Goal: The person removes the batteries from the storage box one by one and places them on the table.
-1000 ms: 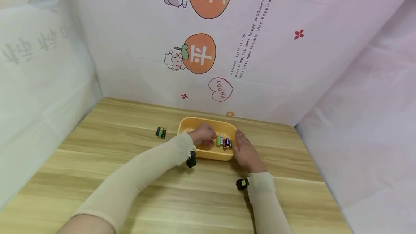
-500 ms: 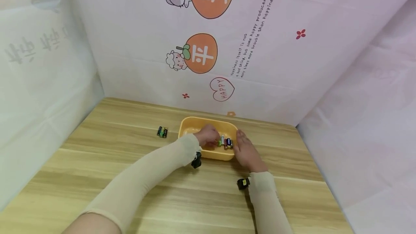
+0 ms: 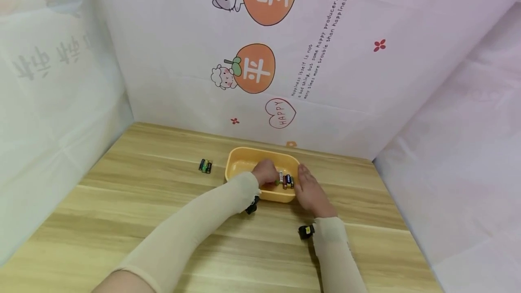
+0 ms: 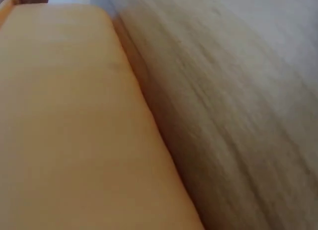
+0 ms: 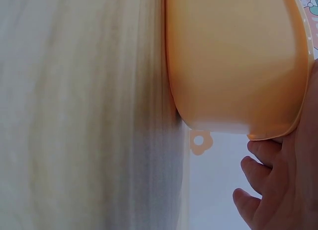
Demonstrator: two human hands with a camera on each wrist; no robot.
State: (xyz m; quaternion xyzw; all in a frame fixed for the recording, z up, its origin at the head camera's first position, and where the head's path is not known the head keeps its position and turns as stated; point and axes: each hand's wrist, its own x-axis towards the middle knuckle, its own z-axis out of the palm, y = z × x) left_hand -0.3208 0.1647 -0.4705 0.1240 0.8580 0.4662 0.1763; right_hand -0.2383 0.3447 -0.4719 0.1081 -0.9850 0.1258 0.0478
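My left hand (image 3: 266,172) reaches down inside a shallow yellow plastic bin (image 3: 243,153). Its fingers point down at the left end of a row of batteries (image 3: 288,181) and hide part of a green battery (image 3: 277,182). Those fingertips are out of sight, so I cannot tell whether they grip the green battery. Along the bin's right end lies my right hand (image 3: 311,193), fingers straight against the outside. In the right wrist view, its fingers (image 5: 257,174) extend past the bin's rim.
Left of the bin, several small batteries (image 3: 205,166) lie side by side on the wood-grain table (image 3: 228,257). A printed white cloth (image 3: 338,116) rises just behind the bin, with more cloth at both sides. Small black wrist cameras (image 3: 306,231) hang below the sleeves.
My left hand has moved right inside the bin to the green battery, covering more of it. The right hand stays at the bin's end. The head view has shifted slightly.
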